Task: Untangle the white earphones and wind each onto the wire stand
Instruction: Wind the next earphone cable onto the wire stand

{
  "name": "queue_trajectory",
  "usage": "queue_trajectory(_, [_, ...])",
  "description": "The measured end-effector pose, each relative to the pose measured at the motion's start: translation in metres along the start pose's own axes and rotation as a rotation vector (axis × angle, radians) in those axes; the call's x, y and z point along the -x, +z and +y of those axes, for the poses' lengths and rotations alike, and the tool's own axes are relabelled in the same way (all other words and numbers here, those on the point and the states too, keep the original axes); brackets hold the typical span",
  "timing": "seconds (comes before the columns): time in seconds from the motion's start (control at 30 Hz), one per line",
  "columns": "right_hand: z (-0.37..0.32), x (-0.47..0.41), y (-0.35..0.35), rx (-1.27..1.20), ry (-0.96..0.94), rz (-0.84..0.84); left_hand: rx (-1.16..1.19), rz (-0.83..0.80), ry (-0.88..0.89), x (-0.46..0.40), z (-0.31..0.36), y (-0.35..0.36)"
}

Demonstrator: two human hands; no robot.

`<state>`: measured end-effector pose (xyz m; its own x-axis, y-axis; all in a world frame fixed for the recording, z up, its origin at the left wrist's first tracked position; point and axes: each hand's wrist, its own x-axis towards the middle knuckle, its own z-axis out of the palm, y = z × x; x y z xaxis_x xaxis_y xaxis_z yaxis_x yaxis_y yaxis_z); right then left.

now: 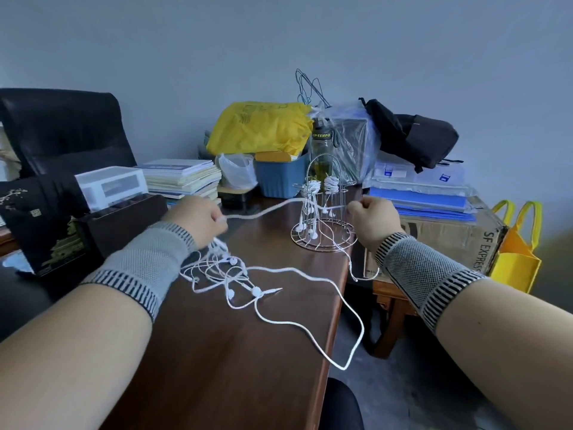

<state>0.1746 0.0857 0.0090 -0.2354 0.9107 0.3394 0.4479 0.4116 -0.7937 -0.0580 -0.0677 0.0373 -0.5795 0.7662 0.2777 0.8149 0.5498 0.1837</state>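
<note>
Nearest, at the lower middle of the frame, one long loop of white cord (347,366) droops off the edge of the dark wooden table (217,352) and hangs over the floor. Just above it, at centre, lies the tangled heap of white earphones (229,274), buds and a plug poking out of crossed strands. The left hand (198,221), at centre left above a grey knitted wrist sleeve (148,262), has its fingers curled round a cord that runs rightward toward the wire stand (324,212), while other strands trail from under the hand down into the heap. The right hand (372,221), at centre right, has its fingers closed, apparently pinching a thin cord just beside the stand (the pinch itself is too small to confirm). The stand, past the heap near the table's right edge, already carries two wound bundles near its top, with buds dangling inside. So the step in hand looks like drawing one cable free of the tangle; next it wants steady tension and a clear end to wind on. Farther back, in the upper middle, sit a yellow bag (260,125) and a blue tub (280,175).
</note>
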Motion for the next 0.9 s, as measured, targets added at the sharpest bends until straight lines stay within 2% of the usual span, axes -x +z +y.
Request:
queue_trajectory(0.03, [0.002,0.000,0.001,-0.006,0.005,-0.023,-0.028,-0.090,0.006,0.002,0.001,0.007])
queue_trajectory(0.1, [0.006,0.000,0.001,-0.018,0.016,-0.024,-0.018,-0.166,0.025,0.005,0.004,0.018])
queue_trajectory(0.2, [0.012,-0.005,-0.005,0.020,0.098,-0.031,0.161,-0.133,0.024,0.008,0.011,0.023])
queue_trajectory(0.3, [0.017,-0.007,-0.011,0.342,0.195,-0.216,0.344,-0.091,0.041,0.011,0.018,0.022])
queue_trajectory(0.37, [0.015,-0.006,-0.006,0.445,0.117,-0.256,0.340,-0.086,0.083,0.012,0.025,0.022])
queue_trajectory(0.47, [-0.008,0.005,0.005,0.198,-0.106,-0.156,0.318,-0.086,0.181,0.014,0.040,0.024])
queue_trajectory(0.5, [-0.019,0.010,0.009,0.089,-0.170,-0.195,0.295,-0.088,0.209,0.015,0.045,0.024])
queue_trajectory(0.57, [-0.036,0.021,0.021,-0.113,-0.183,-0.418,0.267,-0.095,0.237,0.017,0.053,0.023])
queue_trajectory(0.63, [-0.041,0.027,0.034,-0.249,-0.073,-0.624,0.297,-0.116,0.235,0.018,0.054,0.023])
queue_trajectory(0.67, [-0.038,0.025,0.039,-0.284,-0.028,-0.664,0.330,-0.130,0.227,0.019,0.053,0.022])
queue_trajectory(0.73, [-0.035,0.020,0.041,-0.272,-0.007,-0.614,0.408,-0.169,0.205,0.020,0.046,0.022])
queue_trajectory(0.83, [-0.032,0.010,0.031,-0.220,-0.002,-0.433,0.468,-0.256,0.142,0.020,0.029,0.026])
queue_trajectory(0.9, [-0.033,0.006,0.022,-0.134,-0.042,-0.393,0.558,-0.260,0.069,0.018,0.019,0.028])
